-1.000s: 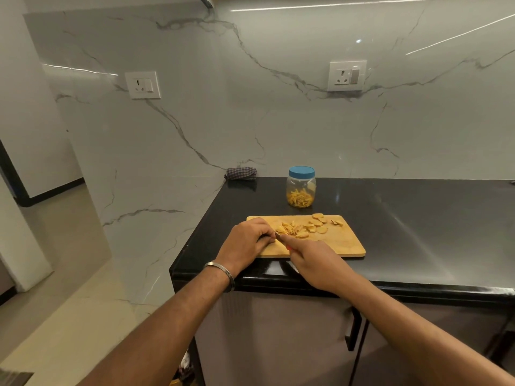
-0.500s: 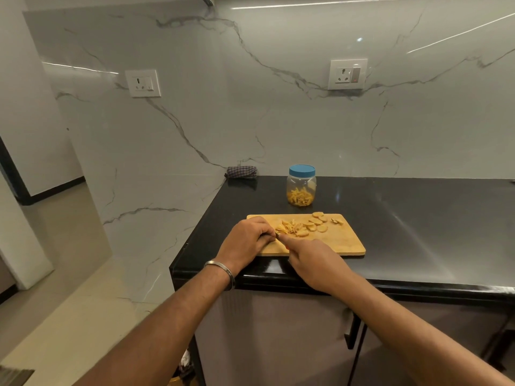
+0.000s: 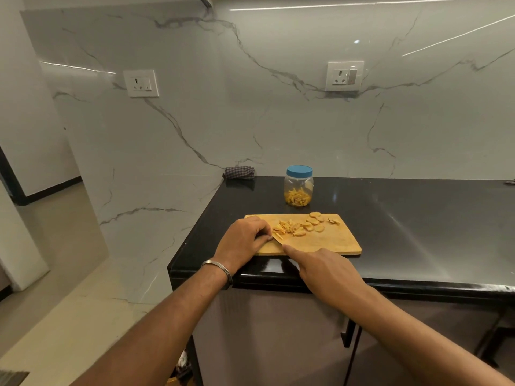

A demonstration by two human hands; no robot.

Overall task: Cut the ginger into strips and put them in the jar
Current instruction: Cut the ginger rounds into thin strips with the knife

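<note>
- Here, your left hand [image 3: 245, 238] is curling its fingers down on the near left part of the cutting board [image 3: 328, 240], low in the centre of the frame, seemingly pinning a ginger piece that is mostly hidden under the fingertips.
- Your right hand [image 3: 326, 270] is gripping a knife [image 3: 277, 238], forefinger lying along it; only a sliver of blade is showing beside the left fingertips.
- Ginger pieces [image 3: 298, 227], slices and strips mixed, are lying across the board's far half.
- The jar [image 3: 299, 186], blue lid on, is standing just above the board in the frame, already holding strips.
- A checked cloth [image 3: 239, 172] is sitting at the wall, left of the jar, on the black counter [image 3: 418, 224].
</note>
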